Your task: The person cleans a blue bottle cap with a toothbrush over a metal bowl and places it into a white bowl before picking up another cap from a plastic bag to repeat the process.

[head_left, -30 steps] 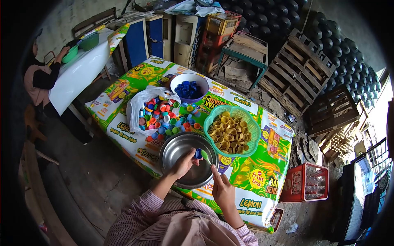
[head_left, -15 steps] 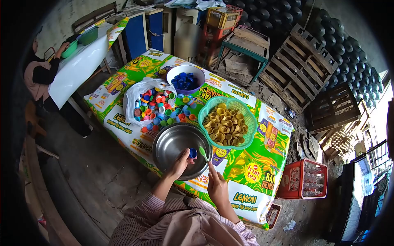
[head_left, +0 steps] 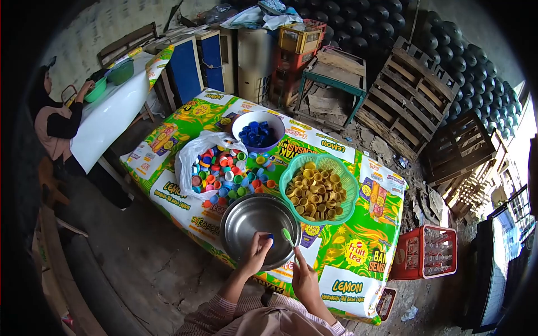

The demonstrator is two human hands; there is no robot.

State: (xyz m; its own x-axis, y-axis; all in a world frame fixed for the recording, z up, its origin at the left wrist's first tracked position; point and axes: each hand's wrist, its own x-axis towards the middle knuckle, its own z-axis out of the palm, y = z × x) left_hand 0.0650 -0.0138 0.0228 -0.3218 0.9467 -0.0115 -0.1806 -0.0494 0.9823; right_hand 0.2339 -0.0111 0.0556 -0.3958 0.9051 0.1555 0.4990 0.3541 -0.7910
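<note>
My left hand (head_left: 255,259) pinches a blue bottle cap (head_left: 270,237) over the steel basin (head_left: 235,224); the fingers hide most of the cap. Gripped in my right hand (head_left: 306,280) is a slim toothbrush (head_left: 287,235) with a light green head, tilted up beside the basin's right rim. Behind the basin, mixed coloured bottle caps (head_left: 224,173) spill from a white plastic bag (head_left: 188,168). A mint-green basket (head_left: 352,196) of yellow caps (head_left: 316,190) stands to the right. Blue caps (head_left: 259,134) lie in a white-and-purple bowl (head_left: 280,127) at the back.
A bright printed cloth covers the table (head_left: 358,255). A red crate (head_left: 408,257) of bottles stands on the floor at right. Wooden pallets (head_left: 409,95) lean behind. At far left, a person (head_left: 56,120) works at another table with a green basin (head_left: 96,89).
The view has shifted, so the table appears lower and farther right. My left hand has turned the blue cap, which now shows less; the toothbrush stays in my right hand.
</note>
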